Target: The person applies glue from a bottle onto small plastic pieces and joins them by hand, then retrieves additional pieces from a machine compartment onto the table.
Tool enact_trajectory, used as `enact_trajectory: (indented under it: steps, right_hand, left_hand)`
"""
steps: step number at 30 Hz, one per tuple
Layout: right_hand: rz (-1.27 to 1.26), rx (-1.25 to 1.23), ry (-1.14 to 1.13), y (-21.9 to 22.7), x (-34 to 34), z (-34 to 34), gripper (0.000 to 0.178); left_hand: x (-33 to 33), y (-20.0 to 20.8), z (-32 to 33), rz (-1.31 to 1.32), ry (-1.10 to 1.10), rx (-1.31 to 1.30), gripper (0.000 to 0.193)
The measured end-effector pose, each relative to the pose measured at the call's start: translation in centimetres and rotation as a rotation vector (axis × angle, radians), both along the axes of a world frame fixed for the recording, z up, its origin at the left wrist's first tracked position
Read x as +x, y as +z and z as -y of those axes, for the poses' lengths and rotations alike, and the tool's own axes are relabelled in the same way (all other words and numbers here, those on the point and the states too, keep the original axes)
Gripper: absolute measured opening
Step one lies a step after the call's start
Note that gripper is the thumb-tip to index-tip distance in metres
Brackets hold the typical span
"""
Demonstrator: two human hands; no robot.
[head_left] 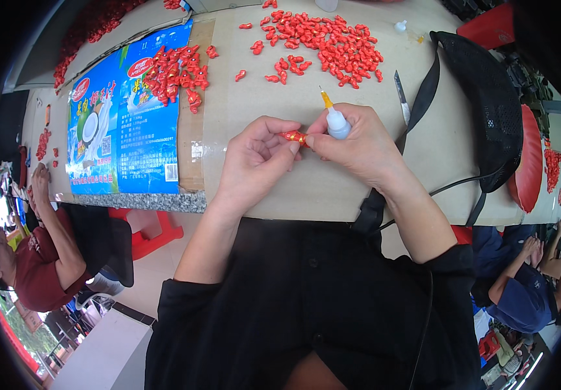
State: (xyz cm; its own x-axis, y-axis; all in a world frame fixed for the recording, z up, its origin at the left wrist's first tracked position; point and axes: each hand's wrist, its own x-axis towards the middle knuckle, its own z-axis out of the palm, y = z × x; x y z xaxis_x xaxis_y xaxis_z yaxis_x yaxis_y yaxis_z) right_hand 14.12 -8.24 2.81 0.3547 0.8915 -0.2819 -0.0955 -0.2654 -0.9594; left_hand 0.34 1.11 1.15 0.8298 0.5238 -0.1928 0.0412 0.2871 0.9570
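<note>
We log a small red plastic piece with a gold band [294, 137], glossy and elongated, held above the near edge of the bench [306, 188]. The left hand [254, 159] pinches its left end between thumb and fingertips, fingers curled inward. The right hand [352, 143] pinches the other end with thumb and forefinger, while its remaining fingers press a small squeeze bottle [337, 121] against the palm; the bottle is translucent white plastic with a tapered orange nozzle pointing up and away from us.

Beyond the hands we note a loose heap of red pieces [326, 42] of the same moulded, glossy kind, spread on the beige bench surface. A second pile of red pieces [179, 71] lies on a flattened cardboard carton [127, 130] printed in blue, matte and creased. A slim craft knife [402, 96] with a grey blade rests just right of the right hand. A black mesh bag [482, 110] with a strap sits at the bench's right side, beside a red rounded bowl [530, 162]; its contents cannot be told.
</note>
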Motion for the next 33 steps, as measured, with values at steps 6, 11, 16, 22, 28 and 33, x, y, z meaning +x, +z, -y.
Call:
enact_trajectory:
  steps: [6, 11, 16, 22, 28, 33]
  right_hand:
    - [-0.059, -0.007, -0.013, -0.14, 0.21, -0.14, 0.01]
    - [-0.159, -0.025, -0.062, 0.14, 0.17, -0.25, 0.011]
    - [-0.131, -0.04, -0.065, 0.04, 0.24, -0.41, 0.013]
    - [-0.116, -0.042, -0.065, 0.15, 0.18, -0.36, 0.013]
    - [-0.105, -0.039, -0.055, -0.14, 0.05, -0.33, 0.013]
    - [-0.11, -0.056, -0.047, -0.21, 0.11, -0.46, 0.012]
  left_hand:
    - [0.2, 0.21, -0.12, -0.015, 0.0, 0.005, 0.019]
    - [0.51, 0.33, -0.1, -0.009, 0.021, -0.03, 0.019]
    - [0.57, 0.43, -0.11, -0.026, 0.015, -0.007, 0.018]
    - [0.61, 0.42, -0.08, -0.062, 0.037, -0.012, 0.018]
    - [0.68, 0.43, 0.07, -0.058, 0.043, 0.002, 0.018]
    - [0.69, 0.41, 0.05, -0.072, 0.047, 0.01, 0.017]
